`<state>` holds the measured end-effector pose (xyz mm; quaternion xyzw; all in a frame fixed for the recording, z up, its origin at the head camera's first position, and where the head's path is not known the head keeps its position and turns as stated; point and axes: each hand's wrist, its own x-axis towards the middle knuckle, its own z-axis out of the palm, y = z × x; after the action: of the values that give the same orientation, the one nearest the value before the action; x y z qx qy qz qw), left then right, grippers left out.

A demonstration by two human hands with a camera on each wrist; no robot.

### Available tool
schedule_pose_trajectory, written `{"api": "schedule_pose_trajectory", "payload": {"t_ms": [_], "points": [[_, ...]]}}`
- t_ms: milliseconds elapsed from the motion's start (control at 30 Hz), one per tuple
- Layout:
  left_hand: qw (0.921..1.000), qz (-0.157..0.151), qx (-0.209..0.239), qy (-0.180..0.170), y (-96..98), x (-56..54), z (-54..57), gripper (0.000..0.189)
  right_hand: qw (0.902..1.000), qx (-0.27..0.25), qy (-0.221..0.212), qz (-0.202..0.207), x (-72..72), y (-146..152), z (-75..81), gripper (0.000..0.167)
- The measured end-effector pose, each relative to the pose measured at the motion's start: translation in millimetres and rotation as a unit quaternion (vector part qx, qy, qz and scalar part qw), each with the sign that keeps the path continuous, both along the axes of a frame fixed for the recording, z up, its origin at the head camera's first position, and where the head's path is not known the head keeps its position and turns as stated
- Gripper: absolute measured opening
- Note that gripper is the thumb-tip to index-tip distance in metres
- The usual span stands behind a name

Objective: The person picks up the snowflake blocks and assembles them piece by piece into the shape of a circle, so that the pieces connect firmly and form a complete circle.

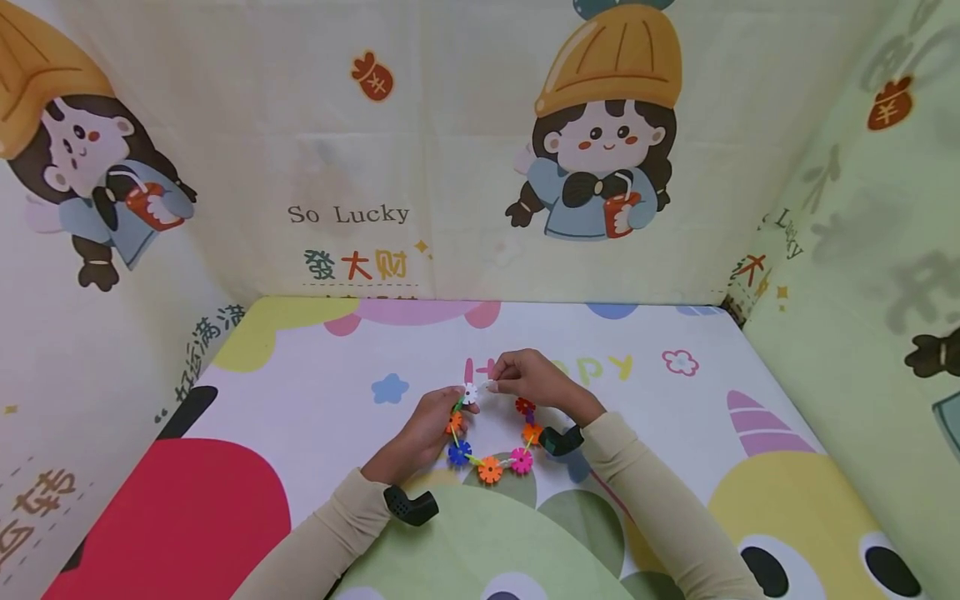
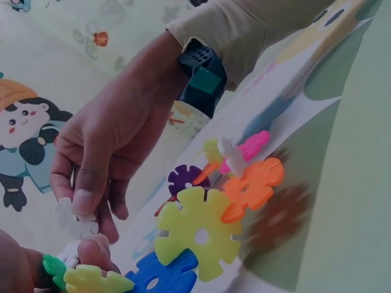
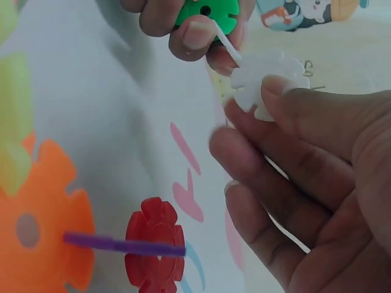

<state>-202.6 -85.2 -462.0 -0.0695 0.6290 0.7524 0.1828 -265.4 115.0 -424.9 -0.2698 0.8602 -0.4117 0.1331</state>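
My left hand pinches one end of a curved chain of colourful plastic snowflake discs, at a green disc and a white disc slotted into it. Opposite, my right hand pinches another white snowflake disc between thumb and fingers. In the right wrist view the two white discs touch edge to edge; whether they interlock I cannot tell. The chain hangs round through a blue disc, an orange disc and a pink disc to a red disc at its other end.
A printed cloth with cartoon shapes covers the table. Printed fabric walls stand at the back and on both sides. Each wrist wears a black camera, the left wrist's camera lying close to the cloth.
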Motion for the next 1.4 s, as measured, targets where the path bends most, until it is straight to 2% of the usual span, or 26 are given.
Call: {"api": "schedule_pose_trajectory", "payload": {"t_ms": [333, 467, 700, 933, 1067, 1200, 1400], "points": [[1.0000, -0.006, 0.002, 0.000, -0.1, -0.5, -0.1, 0.038, 0.9987, 0.001, 0.049, -0.015, 1.9, 3, -1.4, 0.004], [0.9999, -0.007, 0.005, 0.006, 0.3, -0.5, -0.8, 0.039, 0.9974, -0.002, 0.072, 0.004, 5.8, 2, -2.2, 0.006], [0.9997, -0.008, 0.010, 0.021, -0.4, -0.3, -1.6, 0.037, 0.9852, 0.017, 0.168, 0.025, 16.5, -5, -1.4, 0.004], [0.9992, -0.007, 0.028, 0.027, -0.6, -1.5, -3.2, 0.034, 0.9769, 0.020, 0.211, 0.027, 21.2, -9, -1.1, 0.005], [0.9991, -0.008, 0.026, 0.032, 1.8, -1.7, -1.0, 0.032, 0.9801, 0.035, 0.193, 0.031, 19.1, -6, 1.1, 0.005], [0.9990, -0.009, 0.024, 0.037, 4.8, -1.2, 1.1, 0.034, 0.9877, 0.084, 0.128, 0.029, 17.7, 7, 8.4, 0.014], [0.9984, 0.030, 0.043, 0.023, 5.8, -4.1, -1.1, 0.037, 0.9868, 0.146, 0.024, -0.066, 20.4, 36, 14.7, 0.024]]}}
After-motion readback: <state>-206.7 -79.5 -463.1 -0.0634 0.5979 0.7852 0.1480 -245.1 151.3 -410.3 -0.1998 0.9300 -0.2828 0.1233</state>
